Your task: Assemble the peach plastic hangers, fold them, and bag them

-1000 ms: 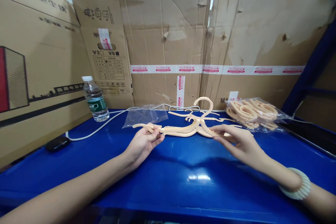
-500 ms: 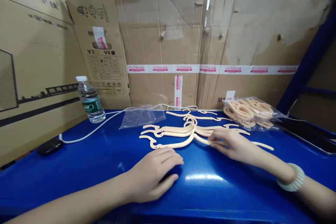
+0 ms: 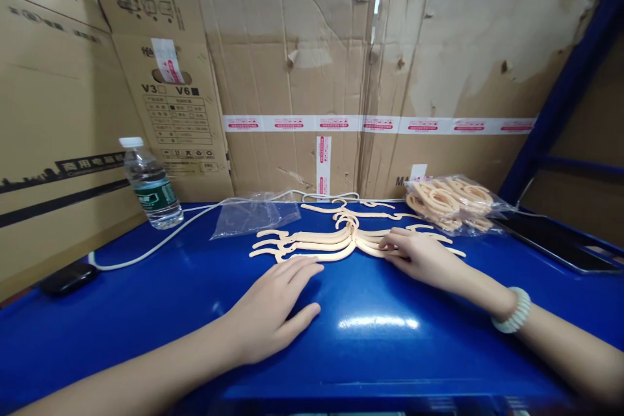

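Note:
Several cream-coloured folding clothes hangers lie spread out on the blue table, their hooks bunched in the middle. My right hand (image 3: 416, 257) has its thumb and fingers closed around the right arm of the nearest hanger (image 3: 336, 255). At that hanger's left arm, my left hand (image 3: 275, 305) rests with fingers stretched out and thumb apart. Its fingertips reach the hanger's near edge; whether they press on it I cannot tell. Behind the front group lies another hanger (image 3: 322, 208) near the cardboard. The right ends of some hangers are partly hidden by my right hand.
A clear plastic bag of folded cream hangers (image 3: 451, 201) sits at the back right, beside a dark flat tablet-like device (image 3: 560, 244). On the left are a water bottle (image 3: 153, 188), a black device (image 3: 68, 278) and a white cable (image 3: 146, 253). An empty plastic bag (image 3: 256, 214) lies near the cardboard wall (image 3: 292, 162).
The nearest hanger has moved back and now lies closer against the hangers behind it, with my right hand still on it. My left hand has moved forward to its left arm. The view has shifted slightly.

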The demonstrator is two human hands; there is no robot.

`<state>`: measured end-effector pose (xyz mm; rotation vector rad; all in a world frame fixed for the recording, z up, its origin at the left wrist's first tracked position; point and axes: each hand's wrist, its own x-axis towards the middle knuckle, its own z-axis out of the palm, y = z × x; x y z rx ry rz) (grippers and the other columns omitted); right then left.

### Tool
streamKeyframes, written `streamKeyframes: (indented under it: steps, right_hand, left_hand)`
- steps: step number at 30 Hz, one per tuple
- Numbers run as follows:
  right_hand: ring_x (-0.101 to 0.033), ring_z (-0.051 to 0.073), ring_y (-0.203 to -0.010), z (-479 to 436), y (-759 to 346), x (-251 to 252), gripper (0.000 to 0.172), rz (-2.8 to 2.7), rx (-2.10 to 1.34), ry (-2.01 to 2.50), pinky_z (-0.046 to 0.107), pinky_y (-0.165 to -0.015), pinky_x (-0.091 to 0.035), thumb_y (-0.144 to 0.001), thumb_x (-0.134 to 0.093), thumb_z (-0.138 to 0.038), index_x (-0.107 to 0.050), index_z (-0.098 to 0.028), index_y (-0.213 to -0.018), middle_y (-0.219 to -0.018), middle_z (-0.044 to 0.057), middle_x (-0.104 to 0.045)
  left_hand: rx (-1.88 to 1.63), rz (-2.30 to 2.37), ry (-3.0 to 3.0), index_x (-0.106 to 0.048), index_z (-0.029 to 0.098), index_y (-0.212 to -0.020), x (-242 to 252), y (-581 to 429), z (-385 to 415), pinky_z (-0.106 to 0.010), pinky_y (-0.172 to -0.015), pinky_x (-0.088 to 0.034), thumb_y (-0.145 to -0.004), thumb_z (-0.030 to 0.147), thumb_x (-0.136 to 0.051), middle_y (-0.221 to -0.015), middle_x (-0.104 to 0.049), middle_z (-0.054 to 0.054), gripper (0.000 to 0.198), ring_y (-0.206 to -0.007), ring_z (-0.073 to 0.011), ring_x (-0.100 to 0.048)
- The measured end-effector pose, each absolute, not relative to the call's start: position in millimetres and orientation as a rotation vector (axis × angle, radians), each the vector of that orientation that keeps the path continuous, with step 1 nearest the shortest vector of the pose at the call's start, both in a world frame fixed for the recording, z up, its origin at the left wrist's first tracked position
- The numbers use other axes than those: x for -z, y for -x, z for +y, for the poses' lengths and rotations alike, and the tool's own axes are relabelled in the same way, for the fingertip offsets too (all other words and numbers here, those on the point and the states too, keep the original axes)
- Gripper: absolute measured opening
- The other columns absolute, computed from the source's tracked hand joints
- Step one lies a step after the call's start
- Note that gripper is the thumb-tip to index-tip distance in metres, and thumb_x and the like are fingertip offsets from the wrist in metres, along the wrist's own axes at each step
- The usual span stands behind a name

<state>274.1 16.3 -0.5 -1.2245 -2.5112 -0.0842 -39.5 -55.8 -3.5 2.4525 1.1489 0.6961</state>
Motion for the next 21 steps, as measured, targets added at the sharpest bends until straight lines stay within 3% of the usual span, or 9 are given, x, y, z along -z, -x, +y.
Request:
streamKeyframes:
  steps: [5,12,17,21]
  right_hand:
    - [-0.059,0.019,-0.071,17,-275,-1,0.021,-2.491,0.108,1.227,0.028,-0.063,-0.043,-0.084,-0.049,-0.006,-0.062,-0.016,-0.097,-0.088,0.007,-0.063]
    - [-0.058,0.018,-0.072,16,-274,-1,0.018,-2.452,0.164,1.286,0.026,-0.063,-0.038,-0.082,-0.052,-0.005,-0.061,-0.017,-0.092,-0.084,0.005,-0.063]
    - [-0.054,0.017,-0.065,10,-271,-5,0.009,-2.445,0.203,1.414,0.025,-0.057,-0.030,-0.081,-0.055,-0.008,-0.056,-0.017,-0.078,-0.075,0.003,-0.061]
    - [-0.046,0.014,-0.056,6,-269,-9,0.016,-2.497,0.150,1.437,0.025,-0.054,-0.025,-0.080,-0.054,-0.009,-0.049,-0.018,-0.068,-0.062,0.000,-0.054]
  left_hand:
    - [-0.535,1.254,-2.584,-0.046,0.022,-0.139,5,42,-53,-0.054,-0.114,-0.028,-0.092,0.040,-0.052,-0.148,-0.043,-0.010,0.051,-0.138,-0.0330,-0.035]
    - [-0.394,1.266,-2.733,-0.035,0.027,-0.146,9,47,-48,-0.054,-0.115,-0.027,-0.097,0.048,-0.042,-0.155,-0.030,-0.006,0.054,-0.143,-0.0301,-0.026]
    - [-0.282,1.245,-2.733,-0.031,0.027,-0.148,2,48,-45,-0.058,-0.115,-0.023,-0.098,0.047,-0.038,-0.157,-0.025,-0.007,0.054,-0.144,-0.0311,-0.020]
    - [-0.301,1.233,-2.732,-0.033,0.027,-0.146,1,48,-45,-0.058,-0.115,-0.024,-0.099,0.044,-0.039,-0.156,-0.027,-0.007,0.051,-0.144,-0.0309,-0.021]
